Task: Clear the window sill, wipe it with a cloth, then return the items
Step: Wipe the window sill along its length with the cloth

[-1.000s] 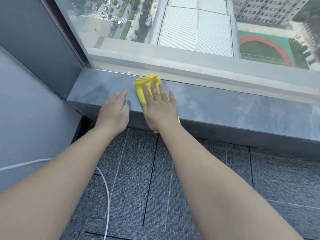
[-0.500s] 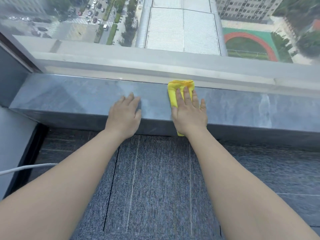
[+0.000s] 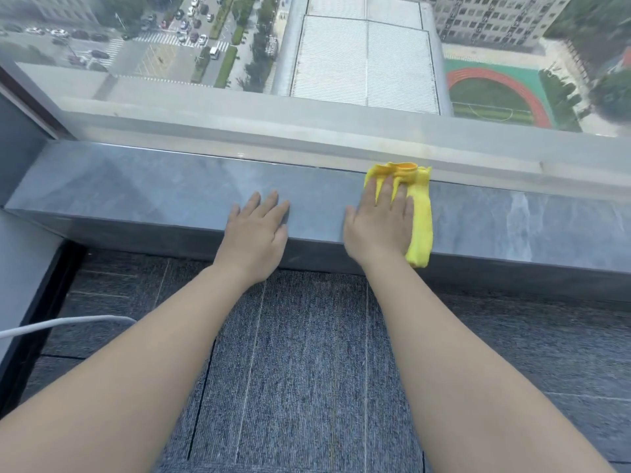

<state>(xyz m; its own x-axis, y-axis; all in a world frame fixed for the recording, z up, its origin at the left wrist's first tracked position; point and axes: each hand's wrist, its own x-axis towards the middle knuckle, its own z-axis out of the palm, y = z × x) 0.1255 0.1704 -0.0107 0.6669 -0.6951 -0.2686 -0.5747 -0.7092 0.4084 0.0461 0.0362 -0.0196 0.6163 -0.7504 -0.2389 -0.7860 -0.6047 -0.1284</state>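
Note:
A grey stone window sill (image 3: 136,192) runs across the view below a big window pane. A folded yellow cloth (image 3: 420,213) lies on it right of centre, reaching from the glass to the front edge and hanging slightly over it. My right hand (image 3: 379,227) presses flat on the cloth's left part, fingers spread toward the glass. My left hand (image 3: 257,233) rests flat and empty on the bare sill, a short gap left of the right hand. Nothing else stands on the visible sill.
Below the sill lies grey-blue carpet tile floor (image 3: 307,353). A white cable (image 3: 61,324) runs in from the left edge, low by the grey wall (image 3: 20,268). The window frame's dark post (image 3: 24,93) stands at the sill's left end.
My right hand has slid the yellow cloth to the right along the sill, away from the left corner. My left hand followed rightward, staying flat on the sill.

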